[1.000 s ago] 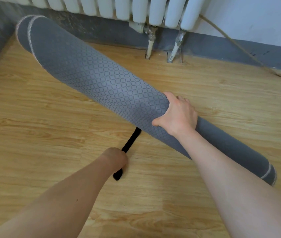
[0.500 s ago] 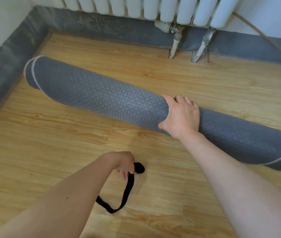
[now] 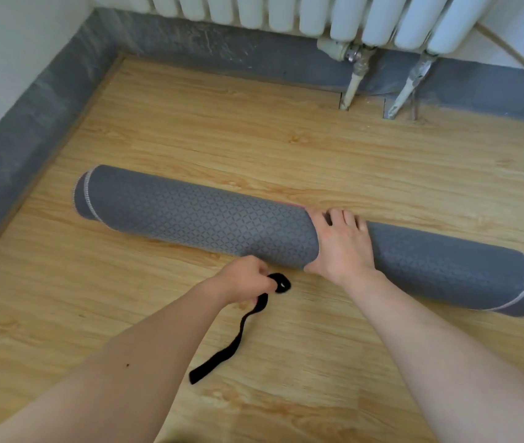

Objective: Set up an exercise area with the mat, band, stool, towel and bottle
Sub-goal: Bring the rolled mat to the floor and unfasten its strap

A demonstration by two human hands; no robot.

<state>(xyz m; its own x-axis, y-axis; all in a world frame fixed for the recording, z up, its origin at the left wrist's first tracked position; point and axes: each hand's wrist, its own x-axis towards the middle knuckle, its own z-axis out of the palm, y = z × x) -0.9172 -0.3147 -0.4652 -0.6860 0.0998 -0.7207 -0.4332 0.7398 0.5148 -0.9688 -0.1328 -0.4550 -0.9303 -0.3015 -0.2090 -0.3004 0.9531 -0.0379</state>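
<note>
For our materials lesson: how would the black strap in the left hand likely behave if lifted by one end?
Probably floppy: the black strap bends and trails from the left hand onto the floor. Likely light, since a pinch alone holds it. Flat, so unlikely to roll.

- The white ribbed radiator [image 3: 286,11] is cut off by the top edge. Only its bottom part shows.
- The thin tan cord [image 3: 510,49] runs out past the right edge.
- The right hand [image 3: 340,247] covers a bit of the grey rolled-up mat [image 3: 190,219]. Its fingertips go out of sight behind the roll.
- The left hand [image 3: 244,279] hides the part of the black cloth strap [image 3: 238,343] it pinches.
- The mat's right end looks blurry.
- Both arms are cut off by the bottom edge.
</note>
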